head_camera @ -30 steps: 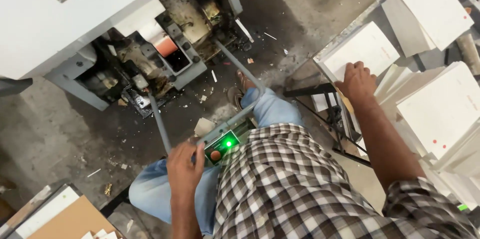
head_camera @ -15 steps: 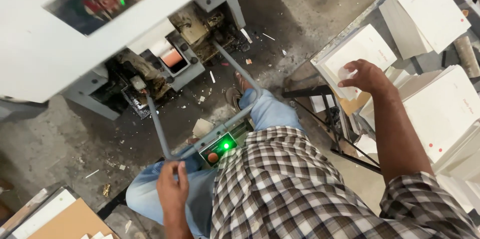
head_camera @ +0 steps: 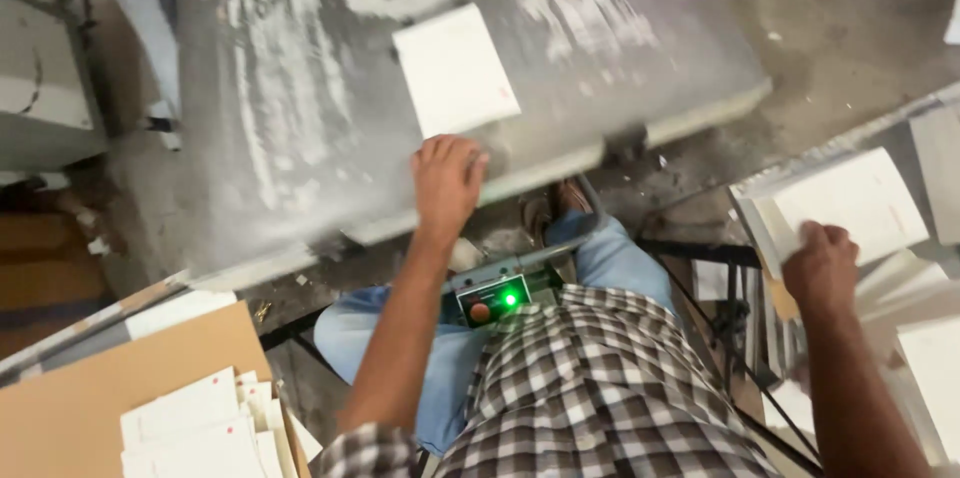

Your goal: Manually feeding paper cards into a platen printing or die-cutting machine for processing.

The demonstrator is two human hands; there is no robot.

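A white rectangular sheet (head_camera: 455,68) lies flat on a worn grey machine table (head_camera: 300,118). My left hand (head_camera: 446,183) rests with spread fingers on the table's front edge, just below that sheet. My right hand (head_camera: 821,266) is out to the right, its fingers curled over the near corner of the top white sheet (head_camera: 850,200) of a stack. A small control box (head_camera: 497,300) with a lit green lamp and a red button sits at my lap, between my knees in blue jeans.
More stacks of white sheets (head_camera: 935,368) stand at the right on a dark metal rack (head_camera: 735,323). A brown cardboard board (head_camera: 110,388) with white sheets (head_camera: 205,428) lies at the lower left. A grey machine body (head_camera: 45,88) stands at the far left on a dusty concrete floor (head_camera: 850,28).
My left hand has gone from the control box at my lap up to the machine table's edge. A white sheet now lies on the table. My right hand stays at the stack on the right.
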